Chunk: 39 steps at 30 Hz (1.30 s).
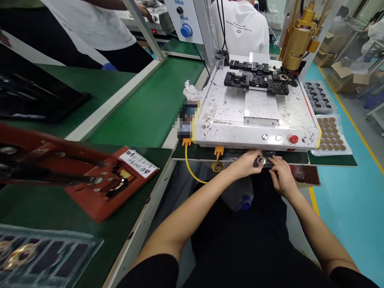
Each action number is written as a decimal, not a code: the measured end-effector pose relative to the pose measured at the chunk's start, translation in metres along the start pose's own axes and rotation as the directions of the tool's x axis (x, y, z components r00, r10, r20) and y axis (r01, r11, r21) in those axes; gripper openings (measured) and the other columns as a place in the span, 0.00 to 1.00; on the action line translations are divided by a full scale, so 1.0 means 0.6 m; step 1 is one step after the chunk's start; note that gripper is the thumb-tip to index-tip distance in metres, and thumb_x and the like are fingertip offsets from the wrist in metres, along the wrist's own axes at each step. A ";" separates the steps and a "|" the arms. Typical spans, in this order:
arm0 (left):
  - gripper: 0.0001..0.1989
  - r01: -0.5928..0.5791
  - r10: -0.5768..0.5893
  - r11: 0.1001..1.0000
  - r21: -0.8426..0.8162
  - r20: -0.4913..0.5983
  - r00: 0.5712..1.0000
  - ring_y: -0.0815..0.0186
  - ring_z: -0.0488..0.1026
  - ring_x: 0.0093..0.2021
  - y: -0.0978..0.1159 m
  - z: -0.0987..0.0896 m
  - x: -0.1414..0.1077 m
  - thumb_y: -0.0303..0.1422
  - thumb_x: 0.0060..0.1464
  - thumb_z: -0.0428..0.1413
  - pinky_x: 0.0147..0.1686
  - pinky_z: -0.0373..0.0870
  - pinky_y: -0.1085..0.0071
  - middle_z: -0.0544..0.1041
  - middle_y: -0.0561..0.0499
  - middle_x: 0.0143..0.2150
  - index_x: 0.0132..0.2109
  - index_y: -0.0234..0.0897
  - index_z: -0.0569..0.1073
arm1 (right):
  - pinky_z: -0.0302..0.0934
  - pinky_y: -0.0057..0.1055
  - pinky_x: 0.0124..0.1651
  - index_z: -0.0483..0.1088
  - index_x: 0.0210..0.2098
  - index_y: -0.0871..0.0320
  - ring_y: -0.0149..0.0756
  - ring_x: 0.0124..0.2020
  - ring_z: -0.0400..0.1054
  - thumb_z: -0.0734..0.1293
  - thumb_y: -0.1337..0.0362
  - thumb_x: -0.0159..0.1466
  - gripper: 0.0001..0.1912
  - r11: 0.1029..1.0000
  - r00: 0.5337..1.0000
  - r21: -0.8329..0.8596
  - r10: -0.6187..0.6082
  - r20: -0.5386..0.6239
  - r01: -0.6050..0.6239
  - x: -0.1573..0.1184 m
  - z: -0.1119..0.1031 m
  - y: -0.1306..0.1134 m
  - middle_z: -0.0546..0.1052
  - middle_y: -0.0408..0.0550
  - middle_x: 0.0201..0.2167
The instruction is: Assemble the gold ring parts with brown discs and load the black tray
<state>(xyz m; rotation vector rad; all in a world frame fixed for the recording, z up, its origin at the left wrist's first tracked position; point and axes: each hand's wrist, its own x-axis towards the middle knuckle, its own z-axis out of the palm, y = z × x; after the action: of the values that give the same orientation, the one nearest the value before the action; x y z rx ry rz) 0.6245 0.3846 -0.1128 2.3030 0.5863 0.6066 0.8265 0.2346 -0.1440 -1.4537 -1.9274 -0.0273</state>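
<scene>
At the front edge of the bench, my left hand (249,163) pinches a small round metal part (261,161) with a gold-toned rim. Close by on the right, my right hand (282,173) has its fingers curled over the edge of a dark, shiny sheet-like piece; what its fingertips grip is too small to make out. Just beyond both hands stands a white press machine (222,126) with a red button (293,139). Black fixtures (259,80) sit on its top, and another round metal piece (283,77) lies in one beneath the gold cylinder head (295,52).
A tray of round brown discs (331,134) and a clear tray of black parts (319,97) lie right of the machine. Yellow cables (192,170) hang at its front. Left are a red hand press (99,192) and a plastic tray (48,256). Co-workers stand and sit beyond.
</scene>
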 end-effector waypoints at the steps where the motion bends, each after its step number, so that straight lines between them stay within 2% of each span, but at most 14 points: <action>1: 0.11 -0.007 0.007 1.000 0.015 0.006 1.000 0.52 0.82 0.49 0.003 -0.007 0.000 0.28 0.58 0.63 0.51 0.80 0.56 0.83 0.43 0.48 0.48 0.39 0.74 | 0.64 0.64 0.72 0.70 0.48 0.54 0.53 0.73 0.68 0.62 0.70 0.76 0.06 1.000 1.000 0.002 0.007 0.016 -0.007 0.012 0.002 0.003 0.78 0.61 0.66; 6: 0.12 -0.063 0.065 0.993 0.097 -0.022 0.998 0.48 0.79 0.61 0.015 -0.040 -0.039 0.27 0.58 0.63 0.61 0.76 0.53 0.82 0.40 0.57 0.48 0.40 0.73 | 0.60 0.66 0.75 0.68 0.47 0.56 0.53 0.74 0.67 0.60 0.71 0.77 0.06 0.998 0.998 -0.022 0.063 0.013 -0.063 0.038 0.019 0.009 0.77 0.65 0.66; 10: 0.13 -0.048 0.053 0.992 0.117 -0.045 0.998 0.47 0.78 0.63 0.019 -0.035 -0.058 0.28 0.57 0.65 0.64 0.73 0.49 0.82 0.41 0.57 0.48 0.40 0.72 | 0.62 0.65 0.74 0.69 0.48 0.54 0.51 0.72 0.69 0.62 0.68 0.77 0.05 0.988 0.987 0.080 0.139 -0.074 -0.133 0.042 0.014 0.001 0.76 0.63 0.66; 12: 0.12 -0.017 0.026 0.990 0.139 -0.062 0.998 0.47 0.79 0.60 0.021 -0.025 -0.052 0.27 0.58 0.64 0.61 0.73 0.49 0.82 0.40 0.56 0.48 0.39 0.73 | 0.64 0.64 0.71 0.71 0.47 0.54 0.53 0.69 0.70 0.65 0.64 0.77 0.03 0.974 0.964 0.125 0.208 -0.164 -0.189 0.043 0.001 -0.003 0.78 0.62 0.63; 15: 0.11 0.025 -0.007 0.984 0.179 -0.097 0.995 0.46 0.78 0.59 0.028 -0.010 -0.037 0.27 0.58 0.63 0.60 0.72 0.48 0.82 0.40 0.53 0.48 0.38 0.74 | 0.71 0.56 0.63 0.73 0.43 0.53 0.52 0.57 0.77 0.69 0.57 0.75 0.07 0.903 0.885 0.259 0.402 -0.234 -0.342 0.044 -0.023 -0.009 0.82 0.58 0.52; 18: 0.11 0.074 -0.043 0.975 0.208 -0.151 0.988 0.45 0.76 0.59 0.039 -0.002 -0.029 0.28 0.58 0.65 0.59 0.71 0.48 0.79 0.39 0.55 0.48 0.38 0.75 | 0.77 0.42 0.46 0.75 0.44 0.54 0.42 0.39 0.79 0.71 0.51 0.74 0.12 0.778 0.810 0.420 0.567 -0.151 -0.467 0.045 -0.048 -0.019 0.82 0.50 0.38; 20: 0.11 0.095 -0.059 0.980 0.174 -0.203 0.977 0.44 0.74 0.61 0.050 -0.002 -0.033 0.29 0.58 0.66 0.60 0.71 0.47 0.77 0.39 0.57 0.47 0.39 0.76 | 0.75 0.37 0.38 0.77 0.46 0.54 0.39 0.33 0.77 0.71 0.49 0.73 0.15 0.726 0.793 0.482 0.602 -0.098 -0.491 0.049 -0.064 -0.032 0.82 0.48 0.36; 23: 0.13 0.098 -0.126 0.987 -0.127 -0.234 0.964 0.49 0.76 0.59 0.070 -0.008 -0.051 0.29 0.58 0.65 0.60 0.74 0.50 0.78 0.41 0.55 0.49 0.39 0.75 | 0.72 0.35 0.34 0.80 0.52 0.53 0.36 0.31 0.73 0.72 0.48 0.72 0.18 0.658 0.780 0.545 0.625 -0.010 -0.520 0.063 -0.087 -0.063 0.83 0.48 0.38; 25: 0.15 0.149 -0.258 0.854 -0.498 -0.156 0.954 0.55 0.81 0.50 0.086 -0.014 -0.069 0.30 0.59 0.65 0.53 0.80 0.56 0.80 0.44 0.50 0.52 0.39 0.73 | 0.71 0.35 0.34 0.82 0.55 0.52 0.35 0.29 0.71 0.73 0.48 0.72 0.19 0.612 0.778 0.578 0.625 0.066 -0.540 0.076 -0.097 -0.088 0.83 0.47 0.37; 27: 0.19 0.213 -0.376 0.574 -0.791 -0.023 0.926 0.60 0.84 0.44 0.102 -0.024 -0.087 0.32 0.58 0.68 0.47 0.83 0.61 0.81 0.47 0.46 0.54 0.38 0.72 | 0.70 0.35 0.33 0.82 0.54 0.52 0.33 0.28 0.70 0.75 0.49 0.70 0.19 0.547 0.773 0.636 0.622 0.127 -0.545 0.087 -0.101 -0.110 0.82 0.46 0.36; 29: 0.23 0.230 -0.442 0.320 -0.919 0.070 0.894 0.59 0.86 0.44 0.117 -0.036 -0.103 0.33 0.56 0.72 0.47 0.84 0.61 0.83 0.47 0.46 0.54 0.37 0.72 | 0.69 0.34 0.31 0.82 0.50 0.53 0.32 0.26 0.69 0.78 0.50 0.67 0.18 0.451 0.754 0.706 0.631 0.180 -0.546 0.096 -0.097 -0.125 0.83 0.46 0.36; 31: 0.26 0.227 -0.481 0.165 -0.960 0.123 0.868 0.55 0.88 0.47 0.130 -0.049 -0.117 0.32 0.53 0.75 0.52 0.85 0.59 0.85 0.44 0.48 0.54 0.35 0.73 | 0.68 0.33 0.28 0.80 0.44 0.55 0.31 0.23 0.68 0.81 0.51 0.64 0.17 0.348 0.728 0.753 0.641 0.244 -0.558 0.101 -0.089 -0.132 0.83 0.45 0.33; 34: 0.27 0.238 -0.513 0.051 -0.970 0.179 0.839 0.50 0.87 0.53 0.143 -0.068 -0.132 0.30 0.52 0.77 0.57 0.84 0.55 0.87 0.40 0.51 0.55 0.34 0.76 | 0.67 0.32 0.27 0.77 0.39 0.55 0.30 0.21 0.67 0.83 0.52 0.61 0.18 0.263 0.710 0.773 0.630 0.316 -0.577 0.102 -0.075 -0.132 0.79 0.41 0.25; 39: 0.22 0.212 -0.539 0.024 -0.977 0.166 0.826 0.49 0.87 0.55 0.154 -0.081 -0.147 0.38 0.61 0.72 0.64 0.80 0.49 0.87 0.39 0.53 0.57 0.33 0.80 | 0.67 0.32 0.29 0.76 0.40 0.54 0.32 0.24 0.69 0.79 0.51 0.67 0.16 0.239 0.720 0.769 0.585 0.373 -0.593 0.098 -0.072 -0.136 0.76 0.40 0.24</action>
<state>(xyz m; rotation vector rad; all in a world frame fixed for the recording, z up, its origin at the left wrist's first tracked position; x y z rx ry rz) 0.5496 0.2975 -0.0385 0.6657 0.6051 0.6991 0.7733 0.2357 -0.0486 -1.2928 -0.9046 1.1626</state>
